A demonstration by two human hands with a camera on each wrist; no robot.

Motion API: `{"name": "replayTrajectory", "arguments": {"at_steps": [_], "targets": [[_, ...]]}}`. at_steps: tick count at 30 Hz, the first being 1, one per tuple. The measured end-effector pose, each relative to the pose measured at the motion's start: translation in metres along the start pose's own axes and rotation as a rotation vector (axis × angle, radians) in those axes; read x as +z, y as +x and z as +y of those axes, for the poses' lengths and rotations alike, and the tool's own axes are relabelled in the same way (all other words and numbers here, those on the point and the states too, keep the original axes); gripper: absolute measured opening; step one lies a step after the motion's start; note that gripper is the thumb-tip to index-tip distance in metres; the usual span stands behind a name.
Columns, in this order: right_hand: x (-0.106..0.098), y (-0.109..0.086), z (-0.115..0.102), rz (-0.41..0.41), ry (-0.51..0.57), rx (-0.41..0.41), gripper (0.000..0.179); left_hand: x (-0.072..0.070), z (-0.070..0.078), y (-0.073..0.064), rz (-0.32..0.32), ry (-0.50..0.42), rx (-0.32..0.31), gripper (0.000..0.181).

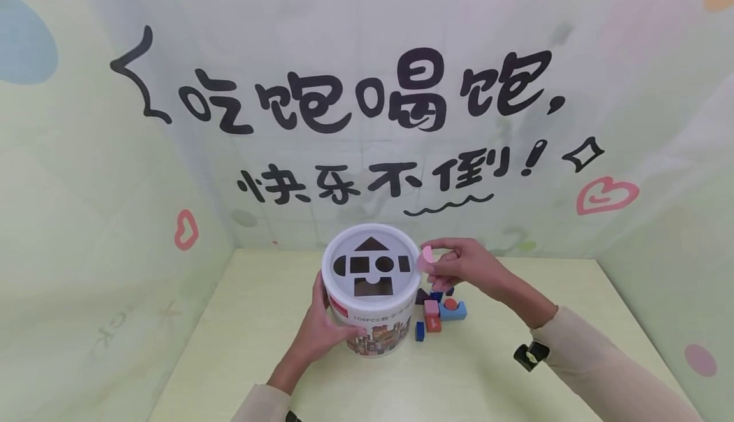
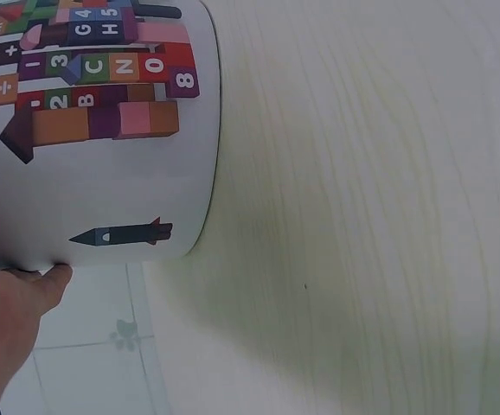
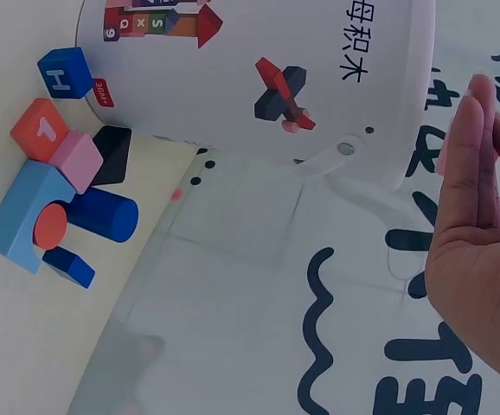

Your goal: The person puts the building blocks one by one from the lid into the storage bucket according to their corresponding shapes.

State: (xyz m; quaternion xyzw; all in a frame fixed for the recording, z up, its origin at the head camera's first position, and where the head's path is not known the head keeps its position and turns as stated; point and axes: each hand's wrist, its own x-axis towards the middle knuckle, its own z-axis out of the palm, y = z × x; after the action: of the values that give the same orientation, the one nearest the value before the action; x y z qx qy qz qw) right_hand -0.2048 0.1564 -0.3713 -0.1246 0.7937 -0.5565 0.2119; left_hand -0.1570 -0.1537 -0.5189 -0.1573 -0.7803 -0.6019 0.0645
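Note:
My left hand grips the side of a white block bucket, thumb across its printed front; in the left wrist view its fingertips touch the wall. The bucket stands upright on the table. Shaped holes pierce its lid, among them a triangle, a half circle, a square and a circle. Beside the lid's right rim, my right hand pinches a pink semicircular block between thumb and fingers. That block is mostly hidden behind the fingers in the right wrist view.
Right of the bucket lie several blocks: a light blue arch with a red round piece in its notch, a blue cylinder, a pink cube, an orange-red cube and a blue block. A lettered backdrop rises behind the table.

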Motion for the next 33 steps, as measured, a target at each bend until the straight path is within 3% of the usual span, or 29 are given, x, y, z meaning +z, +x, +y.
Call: {"name": "replayTrajectory", "arguments": {"at_steps": [9,11,16,18,24,33], "targets": [[0.010,0.017,-0.012,-0.036,-0.002,0.006,0.055,-0.001,0.000,-0.001,-0.003,-0.004,-0.001,0.133],[0.013,0.021,-0.016,-0.048,0.001,0.004,0.055,0.000,0.008,-0.001,0.000,-0.023,-0.017,0.133],[0.022,0.032,-0.025,-0.085,0.009,-0.003,0.051,0.000,0.009,-0.001,0.006,-0.022,-0.035,0.133],[0.026,0.036,-0.028,-0.094,0.005,-0.001,0.049,0.000,0.001,0.000,0.003,-0.015,-0.030,0.133],[0.038,0.049,-0.030,-0.104,-0.013,0.007,0.047,0.000,0.003,0.000,-0.015,-0.020,-0.017,0.133],[0.064,0.062,-0.038,-0.134,-0.009,-0.018,0.044,-0.001,0.004,0.001,-0.018,0.003,-0.048,0.132]]}}
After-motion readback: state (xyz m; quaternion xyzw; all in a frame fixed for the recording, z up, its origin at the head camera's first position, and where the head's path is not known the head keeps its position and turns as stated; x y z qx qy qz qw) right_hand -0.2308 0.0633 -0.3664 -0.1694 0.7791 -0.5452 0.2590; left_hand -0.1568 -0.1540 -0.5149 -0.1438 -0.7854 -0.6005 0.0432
